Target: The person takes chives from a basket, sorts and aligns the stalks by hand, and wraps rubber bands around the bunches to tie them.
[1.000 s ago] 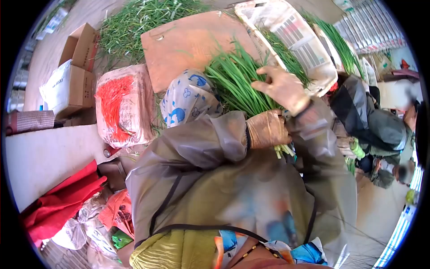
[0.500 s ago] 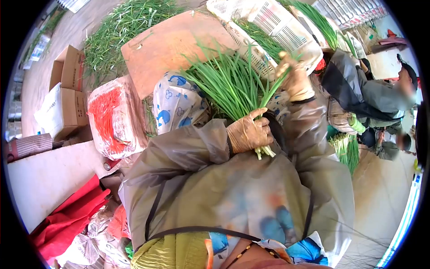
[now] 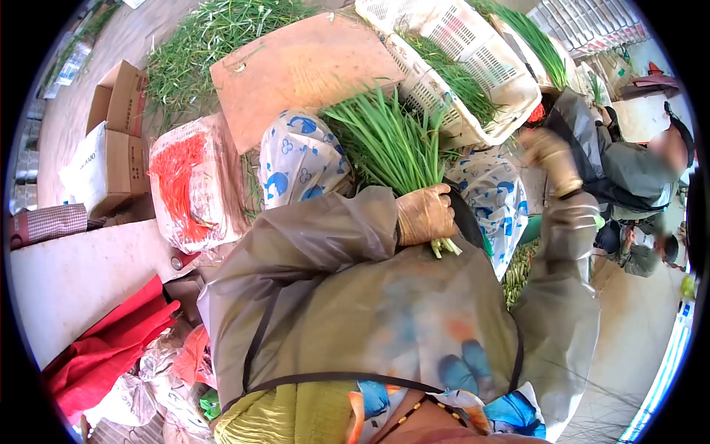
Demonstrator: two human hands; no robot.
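Observation:
My left hand [image 3: 427, 215] is closed around the lower part of a bunch of chives [image 3: 388, 140] in front of my chest. The pale cut stems show below my fist, and the long green leaves fan up and to the left. Off to the right of the bunch, my right hand [image 3: 553, 160] is raised and smeared by motion. Its fingers do not show clearly, and I cannot make out anything in it. Both hands wear thin tan gloves. My knees, in plastic with blue prints [image 3: 302, 159], lie on either side of the leaves.
Ahead lies a tan board [image 3: 303, 70] beside a heap of loose greens [image 3: 214, 48]. A white plastic crate [image 3: 484, 55] holding greens stands beyond the bunch. Red ties [image 3: 181, 185] lie on a wrapped stack at left, near a cardboard box [image 3: 122, 163]. Other people [image 3: 629, 166] sit at right.
My right hand has moved away from the leaves, out to the right and down. My left hand still grips the bunch, which sits slightly farther right in view.

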